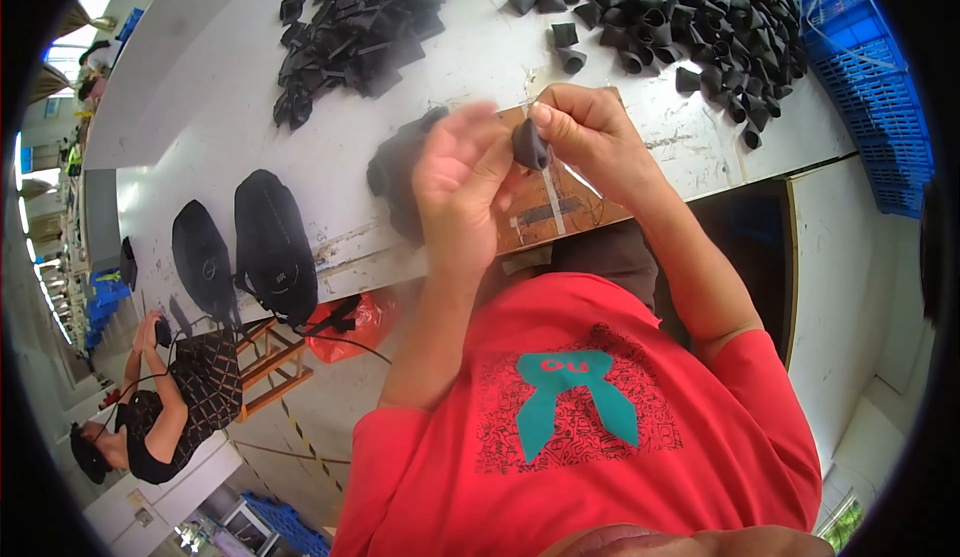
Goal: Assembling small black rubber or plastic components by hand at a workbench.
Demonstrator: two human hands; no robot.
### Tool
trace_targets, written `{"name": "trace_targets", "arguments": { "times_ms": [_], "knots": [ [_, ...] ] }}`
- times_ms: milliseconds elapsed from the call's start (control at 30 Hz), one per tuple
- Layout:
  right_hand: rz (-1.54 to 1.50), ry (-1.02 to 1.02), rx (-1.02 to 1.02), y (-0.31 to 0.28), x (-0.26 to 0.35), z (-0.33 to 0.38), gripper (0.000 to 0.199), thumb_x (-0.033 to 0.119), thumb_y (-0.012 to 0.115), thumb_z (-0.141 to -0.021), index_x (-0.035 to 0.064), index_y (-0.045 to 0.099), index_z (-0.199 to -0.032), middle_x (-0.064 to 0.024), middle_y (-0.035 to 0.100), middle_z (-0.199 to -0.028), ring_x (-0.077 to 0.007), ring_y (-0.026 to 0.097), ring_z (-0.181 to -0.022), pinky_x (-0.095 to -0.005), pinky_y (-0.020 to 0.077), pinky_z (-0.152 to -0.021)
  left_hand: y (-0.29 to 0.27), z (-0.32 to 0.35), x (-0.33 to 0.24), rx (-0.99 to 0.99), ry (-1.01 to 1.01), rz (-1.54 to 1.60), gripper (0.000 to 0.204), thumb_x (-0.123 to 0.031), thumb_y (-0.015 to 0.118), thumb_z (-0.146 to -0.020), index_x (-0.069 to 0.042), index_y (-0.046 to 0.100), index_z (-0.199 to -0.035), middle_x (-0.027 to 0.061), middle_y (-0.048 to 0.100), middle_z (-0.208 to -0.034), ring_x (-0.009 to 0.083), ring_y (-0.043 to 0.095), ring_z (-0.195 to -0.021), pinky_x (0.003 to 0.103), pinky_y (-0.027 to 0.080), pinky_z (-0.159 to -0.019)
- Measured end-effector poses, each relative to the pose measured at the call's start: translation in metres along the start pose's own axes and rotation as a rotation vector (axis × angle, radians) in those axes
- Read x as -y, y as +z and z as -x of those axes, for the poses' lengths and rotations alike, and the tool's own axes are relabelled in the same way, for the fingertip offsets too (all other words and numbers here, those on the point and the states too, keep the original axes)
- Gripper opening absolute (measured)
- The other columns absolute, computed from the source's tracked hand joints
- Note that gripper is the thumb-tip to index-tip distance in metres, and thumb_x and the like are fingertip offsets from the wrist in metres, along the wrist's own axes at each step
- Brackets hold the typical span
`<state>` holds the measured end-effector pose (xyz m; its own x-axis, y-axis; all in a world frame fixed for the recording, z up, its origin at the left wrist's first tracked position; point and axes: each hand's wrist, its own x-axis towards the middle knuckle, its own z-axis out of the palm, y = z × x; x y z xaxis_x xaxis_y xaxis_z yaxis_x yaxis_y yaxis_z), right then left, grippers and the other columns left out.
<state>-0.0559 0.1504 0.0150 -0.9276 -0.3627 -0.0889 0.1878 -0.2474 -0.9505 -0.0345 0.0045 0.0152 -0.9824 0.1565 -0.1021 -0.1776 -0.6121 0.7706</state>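
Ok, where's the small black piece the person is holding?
In the head view, the small black piece is above the middle, slightly right of centre, pinched by the right hand, beside the left hand, over the brown board.

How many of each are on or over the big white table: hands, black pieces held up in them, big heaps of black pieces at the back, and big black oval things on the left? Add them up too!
Hands: 2, left hand and right hand
Held black piece: 1
Big heaps: 2, left heap and right heap
Big oval things: 2
Total: 7
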Motion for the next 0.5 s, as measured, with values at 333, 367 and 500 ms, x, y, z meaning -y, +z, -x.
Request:
{"name": "trace_targets", "arguments": {
  "times_ms": [333,367,500],
  "knots": [
    [0.726,-0.657,-0.323,0.018,0.016,0.019,0.031,0.017,0.071,-0.068,0.0014,0.057,-0.091,-0.0074,0.053,-0.074,-0.0169,0.052,-0.062,-0.0256,0.0413,-0.053,0.007,-0.007,-0.009,0.109,0.424,-0.274,0.011,-0.006,0.053,-0.084,0.001,0.057,-0.091,0.0115,0.059,-0.094,0.0182,0.054,-0.086,0.031,0.041,-0.083],
    [0.696,-0.612,-0.307,0.02,0.019,0.019,0.03,0.016,0.071,-0.068,0.001,0.058,-0.09,-0.0069,0.053,-0.072,-0.0158,0.052,-0.059,-0.0246,0.0408,-0.051,0.004,-0.007,-0.009,0.111,0.425,-0.277,0.011,-0.006,0.053,-0.084,0.001,0.057,-0.091,0.0115,0.059,-0.094,0.0182,0.054,-0.086,0.031,0.041,-0.083],
    [0.263,-0.278,-0.268,0.026,0.021,0.018,0.023,0.012,0.071,-0.068,0.0005,0.059,-0.084,-0.0051,0.053,-0.066,-0.0138,0.051,-0.054,-0.0237,0.0395,-0.047,-0.011,-0.004,-0.006,0.16,0.311,0.022,0.014,-0.007,0.051,-0.085,-0.003,0.055,-0.097,0.0112,0.055,-0.099,0.0227,0.051,-0.095,0.038,0.039,-0.088]
  ]
}}
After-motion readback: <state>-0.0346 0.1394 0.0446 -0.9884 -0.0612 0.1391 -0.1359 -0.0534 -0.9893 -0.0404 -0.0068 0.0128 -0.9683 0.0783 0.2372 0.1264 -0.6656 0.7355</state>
